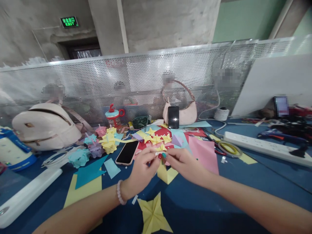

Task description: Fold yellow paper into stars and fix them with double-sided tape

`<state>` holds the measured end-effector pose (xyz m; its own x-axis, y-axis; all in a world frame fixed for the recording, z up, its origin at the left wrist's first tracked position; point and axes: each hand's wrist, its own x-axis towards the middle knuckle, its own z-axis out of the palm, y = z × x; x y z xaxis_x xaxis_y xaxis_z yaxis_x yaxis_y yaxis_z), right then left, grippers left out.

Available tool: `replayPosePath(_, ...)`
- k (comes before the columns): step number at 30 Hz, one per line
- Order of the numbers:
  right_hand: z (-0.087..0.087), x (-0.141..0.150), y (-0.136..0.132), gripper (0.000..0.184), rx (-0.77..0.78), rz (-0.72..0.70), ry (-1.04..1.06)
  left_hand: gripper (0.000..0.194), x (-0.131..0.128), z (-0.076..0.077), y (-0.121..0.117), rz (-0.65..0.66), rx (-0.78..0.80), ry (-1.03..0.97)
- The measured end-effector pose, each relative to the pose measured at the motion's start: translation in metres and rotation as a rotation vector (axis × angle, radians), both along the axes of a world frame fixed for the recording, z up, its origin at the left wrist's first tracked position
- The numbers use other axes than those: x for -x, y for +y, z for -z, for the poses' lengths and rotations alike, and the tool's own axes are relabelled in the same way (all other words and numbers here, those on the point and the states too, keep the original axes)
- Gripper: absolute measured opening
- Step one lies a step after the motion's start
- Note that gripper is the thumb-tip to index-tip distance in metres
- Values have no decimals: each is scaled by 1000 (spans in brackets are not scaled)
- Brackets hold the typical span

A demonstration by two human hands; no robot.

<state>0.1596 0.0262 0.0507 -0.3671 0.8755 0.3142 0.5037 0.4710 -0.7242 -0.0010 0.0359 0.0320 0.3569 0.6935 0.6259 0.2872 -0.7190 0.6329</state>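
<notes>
My left hand (pixel 143 169), with a beaded bracelet (pixel 119 193) at the wrist, and my right hand (pixel 186 162) meet over the middle of the table. Both pinch a piece of folded yellow paper (pixel 161 148) between thumbs and fingertips; much of it is hidden by the fingers. Just below them is another creased yellow paper part (pixel 167 175); whether it joins the held piece I cannot tell. Closer to me lies a four-pointed yellow paper star (pixel 153 213), flat on the blue table.
A phone (pixel 127 152) lies left of my hands, near crumpled-looking paper flowers (pixel 108 143). Behind are small yellow stars (pixel 156 139), a pink sheet (pixel 203 152) and a pink handbag (pixel 190 112). A power strip (pixel 263 146) and tape rolls (pixel 229 149) sit at right.
</notes>
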Motion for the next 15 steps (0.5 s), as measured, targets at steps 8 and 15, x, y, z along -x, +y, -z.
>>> replayPosePath(8, 3, 0, 5, 35, 20, 12, -32, 27, 3, 3, 4, 9, 18, 14)
replayPosePath(15, 6, -2, 11, 39, 48, 30, -75, 34, 1, 1, 4, 0, 118, -31)
